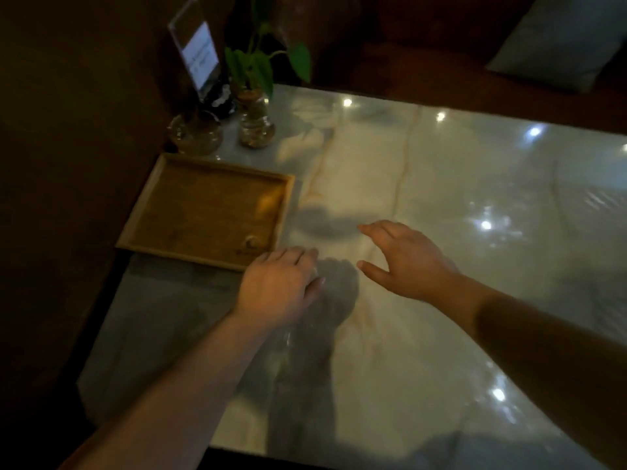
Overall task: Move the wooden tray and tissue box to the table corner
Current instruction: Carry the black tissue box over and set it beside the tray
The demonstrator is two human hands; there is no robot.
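An empty rectangular wooden tray (203,210) lies flat near the left edge of the glossy marble table (424,184). My left hand (278,286) hovers just beside the tray's near right corner, fingers loosely curled and holding nothing; whether it touches the rim is unclear. To the right, above bare tabletop, my right hand (407,259) is spread open with thumb apart and empty. No tissue box is in view.
At the table's far left corner stand a round glass jar (195,132), a glass vase with a green plant (256,120) and an acrylic sign holder (198,52). A dark wall runs along the left. A grey cushion (559,39) lies on the seat beyond.
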